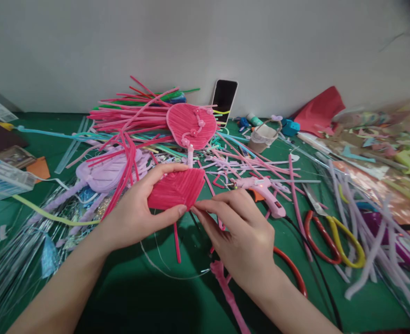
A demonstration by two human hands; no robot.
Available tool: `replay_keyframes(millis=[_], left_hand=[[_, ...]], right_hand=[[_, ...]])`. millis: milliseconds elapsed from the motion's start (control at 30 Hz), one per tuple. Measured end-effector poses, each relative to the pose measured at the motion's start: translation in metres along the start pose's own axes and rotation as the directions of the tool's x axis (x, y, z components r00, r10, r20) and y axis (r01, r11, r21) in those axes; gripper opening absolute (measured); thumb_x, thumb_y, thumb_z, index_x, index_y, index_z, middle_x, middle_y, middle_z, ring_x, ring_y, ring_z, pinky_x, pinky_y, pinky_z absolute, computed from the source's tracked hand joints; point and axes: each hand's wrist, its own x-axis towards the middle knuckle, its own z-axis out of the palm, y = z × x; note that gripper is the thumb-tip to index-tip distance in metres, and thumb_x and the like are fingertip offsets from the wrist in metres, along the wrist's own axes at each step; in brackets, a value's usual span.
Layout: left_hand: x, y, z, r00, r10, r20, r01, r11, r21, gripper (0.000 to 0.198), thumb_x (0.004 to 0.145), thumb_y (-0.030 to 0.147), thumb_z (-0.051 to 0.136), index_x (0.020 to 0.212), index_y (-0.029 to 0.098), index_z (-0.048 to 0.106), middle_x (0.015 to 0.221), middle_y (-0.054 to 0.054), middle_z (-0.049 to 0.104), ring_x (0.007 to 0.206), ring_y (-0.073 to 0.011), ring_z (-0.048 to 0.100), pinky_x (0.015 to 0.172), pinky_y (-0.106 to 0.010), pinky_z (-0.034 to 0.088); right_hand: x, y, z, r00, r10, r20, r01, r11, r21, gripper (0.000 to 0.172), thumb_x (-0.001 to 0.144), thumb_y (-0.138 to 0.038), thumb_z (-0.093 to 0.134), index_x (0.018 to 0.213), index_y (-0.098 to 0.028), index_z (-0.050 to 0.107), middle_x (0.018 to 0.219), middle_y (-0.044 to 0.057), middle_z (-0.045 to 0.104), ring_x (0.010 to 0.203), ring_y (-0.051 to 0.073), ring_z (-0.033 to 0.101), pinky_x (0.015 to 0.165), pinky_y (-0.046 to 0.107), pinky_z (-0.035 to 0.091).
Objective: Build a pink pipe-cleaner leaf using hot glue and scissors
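Note:
My left hand (pixel 138 208) grips a crimson panel (pixel 177 188) made of pipe cleaners laid side by side, thumb on its front and fingers behind. At the panel's lower right corner, the thumb and forefinger of my right hand (pixel 239 227) are pinched together on its edge. Just beyond the panel lies a heart-shaped pink pipe-cleaner piece (pixel 191 123) with a twisted trim and small beads. A pink glue gun (pixel 260 188) rests beyond my right hand. Below that hand is a pink wrapped stem (pixel 229 297).
Red-and-yellow-handled scissors (pixel 330 236) lie at right beside loose lilac pipe cleaners (pixel 361 232). A phone (pixel 224 99) leans on the wall near a small bucket (pixel 262 137). Lilac pipe-cleaner pieces (pixel 103 171) lie at left. The glue gun's black cord (pixel 311 253) runs toward the front edge.

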Motion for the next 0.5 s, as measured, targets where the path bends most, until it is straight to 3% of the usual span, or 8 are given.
replay_keyframes(millis=[100, 267, 500], left_hand=[[-0.0004, 0.0007, 0.0008, 1.000, -0.007, -0.030, 0.006, 0.999, -0.040, 0.049, 0.082, 0.037, 0.066, 0.129, 0.030, 0.055, 0.129, -0.001, 0.062, 0.109, -0.0262, 0.064, 0.095, -0.035, 0.053], [-0.0006, 0.0004, -0.0002, 1.000, -0.013, 0.027, 0.013, 1.000, -0.007, 0.053, 0.082, 0.038, 0.067, 0.132, 0.030, 0.052, 0.133, -0.003, 0.060, 0.110, -0.0267, 0.063, 0.094, -0.035, 0.053], [-0.0016, 0.0001, 0.0050, 0.999, -0.025, -0.039, 0.021, 0.996, -0.087, 0.050, 0.080, 0.038, 0.067, 0.128, 0.029, 0.055, 0.128, -0.003, 0.063, 0.110, -0.0271, 0.064, 0.093, -0.035, 0.054]], right_hand=[[0.0001, 0.0009, 0.0000, 1.000, -0.003, 0.000, 0.003, 1.000, 0.000, 0.007, 0.088, -0.012, 0.065, 0.088, -0.017, 0.069, 0.077, 0.004, 0.066, 0.073, 0.016, 0.059, 0.065, 0.030, 0.051], [0.0008, 0.0005, -0.0012, 1.000, 0.010, 0.005, -0.010, 1.000, 0.017, 0.006, 0.088, -0.012, 0.065, 0.088, -0.016, 0.070, 0.078, 0.005, 0.066, 0.074, 0.016, 0.060, 0.065, 0.030, 0.052], [-0.0001, 0.0009, -0.0022, 0.999, 0.054, -0.006, -0.054, 0.999, 0.000, 0.011, 0.087, -0.017, 0.068, 0.096, -0.014, 0.070, 0.084, 0.006, 0.064, 0.077, 0.016, 0.061, 0.069, 0.028, 0.053]])
